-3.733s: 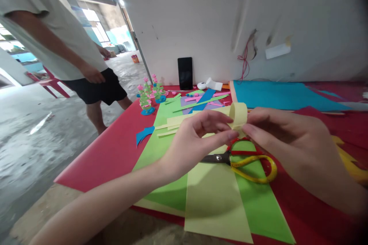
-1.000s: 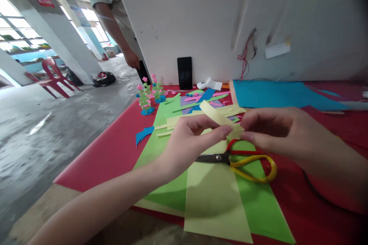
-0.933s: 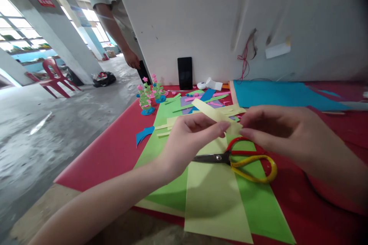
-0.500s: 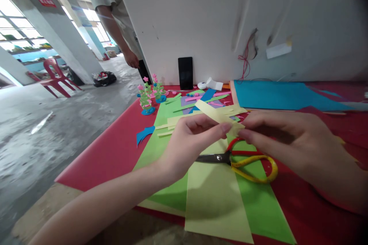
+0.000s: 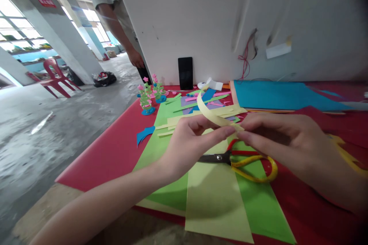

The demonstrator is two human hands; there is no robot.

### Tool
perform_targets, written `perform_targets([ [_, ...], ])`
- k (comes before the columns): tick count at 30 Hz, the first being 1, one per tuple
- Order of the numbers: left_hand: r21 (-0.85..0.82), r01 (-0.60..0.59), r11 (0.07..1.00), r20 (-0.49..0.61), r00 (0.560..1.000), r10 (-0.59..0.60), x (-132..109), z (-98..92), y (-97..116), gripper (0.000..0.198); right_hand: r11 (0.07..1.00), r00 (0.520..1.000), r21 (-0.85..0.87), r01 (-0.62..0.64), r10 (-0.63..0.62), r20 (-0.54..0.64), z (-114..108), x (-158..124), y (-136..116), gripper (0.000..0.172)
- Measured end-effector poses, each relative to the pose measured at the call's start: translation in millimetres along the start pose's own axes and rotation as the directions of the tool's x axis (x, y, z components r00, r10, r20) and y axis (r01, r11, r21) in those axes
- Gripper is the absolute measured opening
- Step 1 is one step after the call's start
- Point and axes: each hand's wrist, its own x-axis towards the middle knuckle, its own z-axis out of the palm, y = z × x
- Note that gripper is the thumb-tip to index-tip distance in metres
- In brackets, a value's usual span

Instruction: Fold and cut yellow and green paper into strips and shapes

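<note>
Both hands meet above the table and pinch one pale yellow paper strip [image 5: 209,113]. My left hand [image 5: 191,143] grips it between thumb and forefinger, and my right hand [image 5: 283,141] pinches the same end from the right. The free end of the strip curves up and to the left. Under the hands lie scissors with red and yellow handles [image 5: 243,160] on a pale yellow sheet [image 5: 214,203] and a green sheet [image 5: 169,153].
The red table [image 5: 109,149] carries paper scraps [image 5: 201,99], small paper trees [image 5: 148,97], a blue sheet [image 5: 281,95] and a black phone [image 5: 185,72] leaning on a white board [image 5: 230,19]. Another person [image 5: 115,11] stands at the far left. A red chair [image 5: 56,78] stands on the concrete floor.
The looped strip has been straightened between my fingers, and its free end now bends upward. The other person walked from the near left to behind the white board.
</note>
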Motion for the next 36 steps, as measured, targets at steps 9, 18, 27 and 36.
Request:
perform_targets([
  [9,0.079,-0.066,0.995,0.002,0.998,0.066,1.1,-1.2,-1.4,0.01,0.99,0.997,-0.117,0.073,-0.075,-0.01,0.2,0.3,2.1,0.02],
  [18,0.111,-0.152,0.982,-0.096,0.982,0.163,1.2,-1.2,-4.0,0.009,0.998,0.998,0.021,-0.058,0.058,-0.001,4.6,1.4,1.7,0.016],
  [27,0.226,-0.2,0.953,-0.017,0.978,0.209,5.0,-3.5,-4.7,0.011,0.977,0.986,0.132,-0.169,0.168,0.014,2.5,-1.1,2.2,0.028],
  [36,0.159,-0.192,0.968,0.036,0.981,0.189,5.8,-1.6,-5.8,0.013,0.991,0.993,0.065,-0.119,0.119,-0.009,0.8,0.5,1.7,0.02],
])
